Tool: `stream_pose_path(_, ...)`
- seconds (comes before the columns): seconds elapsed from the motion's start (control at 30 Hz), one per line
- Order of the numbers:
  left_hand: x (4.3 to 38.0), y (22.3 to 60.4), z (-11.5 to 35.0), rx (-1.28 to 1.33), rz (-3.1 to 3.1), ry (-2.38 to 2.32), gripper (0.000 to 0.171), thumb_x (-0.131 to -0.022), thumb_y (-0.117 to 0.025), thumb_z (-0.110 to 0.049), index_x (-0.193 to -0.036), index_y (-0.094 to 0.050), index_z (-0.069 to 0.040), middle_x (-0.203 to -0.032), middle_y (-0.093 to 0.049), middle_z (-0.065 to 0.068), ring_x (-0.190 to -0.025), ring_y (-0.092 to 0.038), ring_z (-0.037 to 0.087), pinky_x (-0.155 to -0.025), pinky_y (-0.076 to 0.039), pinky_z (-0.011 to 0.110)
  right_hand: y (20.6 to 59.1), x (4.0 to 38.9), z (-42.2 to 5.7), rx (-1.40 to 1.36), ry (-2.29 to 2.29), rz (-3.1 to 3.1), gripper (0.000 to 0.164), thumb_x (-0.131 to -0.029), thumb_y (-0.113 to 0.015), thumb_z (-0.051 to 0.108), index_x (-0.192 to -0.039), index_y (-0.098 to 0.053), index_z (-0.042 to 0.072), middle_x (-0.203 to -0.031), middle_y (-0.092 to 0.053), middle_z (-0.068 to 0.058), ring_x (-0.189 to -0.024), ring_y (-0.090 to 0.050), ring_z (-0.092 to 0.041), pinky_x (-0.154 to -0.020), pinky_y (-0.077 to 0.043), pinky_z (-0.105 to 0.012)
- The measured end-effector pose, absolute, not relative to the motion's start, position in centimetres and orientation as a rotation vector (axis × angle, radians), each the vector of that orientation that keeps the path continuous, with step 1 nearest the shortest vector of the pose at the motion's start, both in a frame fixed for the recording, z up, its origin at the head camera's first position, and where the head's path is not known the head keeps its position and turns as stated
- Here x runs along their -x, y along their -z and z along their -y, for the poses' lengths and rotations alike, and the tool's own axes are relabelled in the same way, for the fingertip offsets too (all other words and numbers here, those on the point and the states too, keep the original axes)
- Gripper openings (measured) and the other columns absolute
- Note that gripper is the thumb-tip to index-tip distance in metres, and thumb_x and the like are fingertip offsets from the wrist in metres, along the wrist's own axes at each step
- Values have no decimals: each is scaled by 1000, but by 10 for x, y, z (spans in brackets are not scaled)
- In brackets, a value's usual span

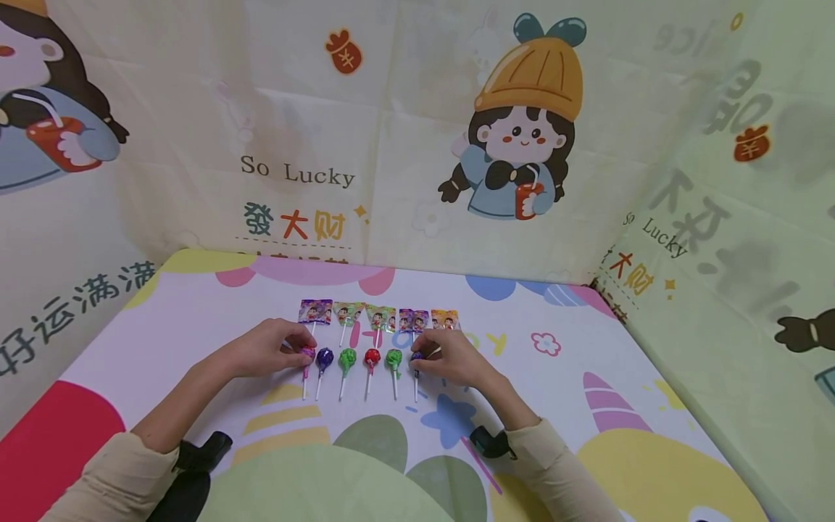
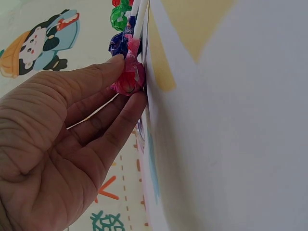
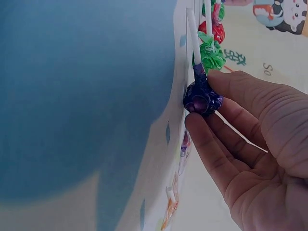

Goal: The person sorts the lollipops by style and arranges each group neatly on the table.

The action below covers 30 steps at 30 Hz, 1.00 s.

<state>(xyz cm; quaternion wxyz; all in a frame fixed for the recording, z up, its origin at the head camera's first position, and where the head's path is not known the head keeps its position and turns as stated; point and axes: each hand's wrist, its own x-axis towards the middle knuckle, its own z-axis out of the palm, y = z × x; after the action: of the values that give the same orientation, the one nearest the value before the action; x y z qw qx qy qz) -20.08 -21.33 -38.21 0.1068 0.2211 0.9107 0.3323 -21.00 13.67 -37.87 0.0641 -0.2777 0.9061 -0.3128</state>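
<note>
My left hand (image 1: 266, 349) pinches a pink-wrapped lollipop (image 2: 131, 79) between thumb and index finger, at the left end of a front row. At the row's right end, my right hand (image 1: 457, 358) has its thumb and index finger on the head of a dark purple lollipop (image 3: 202, 99). Between the hands lie a dark blue lollipop (image 1: 325, 360), a green lollipop (image 1: 348, 358), a red lollipop (image 1: 372, 357) and a second green lollipop (image 1: 393, 359). All their sticks point toward me.
Behind runs a row of flat-packet lollipops, among them a purple one (image 1: 316, 311), a green one (image 1: 381, 317) and an orange one (image 1: 446, 319). A printed cloth (image 1: 522, 391) covers the table. Patterned curtains (image 1: 404, 145) stand at the back and sides.
</note>
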Motion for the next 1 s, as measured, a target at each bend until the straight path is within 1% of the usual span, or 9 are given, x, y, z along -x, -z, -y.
stream_pose_path(0.37,202,382,211,-664,-2680,-981,19,-90,-79,-15,-107,-73,-8,-97,-70,-2,-95,-64,18,-90,-59,40,378,208,-140,791,933,-2765,21,-90,-80,17,-107,-71,8,-99,-73,0,-89,-67,-12,-86,-60,-30)
stream_pose_path(0.53,202,381,211,-676,-2672,-976,19,-90,-79,-15,-107,-73,-8,-97,-70,-3,-95,-63,17,-90,-59,40,373,203,-148,789,938,-2806,21,-91,-79,19,-108,-71,8,-101,-71,-2,-94,-67,-16,-88,-60,-34)
stream_pose_path(0.67,202,381,212,-688,-2667,-975,20,-90,-79,-15,-108,-73,-7,-97,-69,-3,-95,-64,17,-90,-59,40,370,195,-158,813,987,-2821,21,-92,-78,19,-108,-70,6,-103,-71,-5,-96,-68,-19,-90,-60,-37)
stream_pose_path(0.83,198,381,219,-691,-2681,-961,28,-89,-80,-18,-112,-71,-4,-100,-70,-1,-97,-66,19,-89,-60,41,369,183,-169,847,1057,-2834,24,-94,-76,18,-110,-70,1,-105,-72,-10,-96,-70,-20,-89,-60,-39)
stream_pose_path(0.9,196,379,222,-702,-2697,-949,31,-89,-81,-21,-113,-71,-4,-99,-70,-1,-96,-66,19,-88,-60,42,369,177,-173,858,1076,-2842,24,-94,-75,18,-110,-70,1,-105,-73,-10,-96,-71,-20,-88,-60,-39)
stream_pose_path(1.0,192,377,227,-731,-2729,-933,33,-89,-81,-23,-113,-71,-3,-99,-70,-1,-95,-65,19,-88,-60,42,368,169,-181,862,1085,-2860,23,-94,-75,18,-110,-70,2,-103,-72,-4,-95,-71,-19,-88,-60,-39)
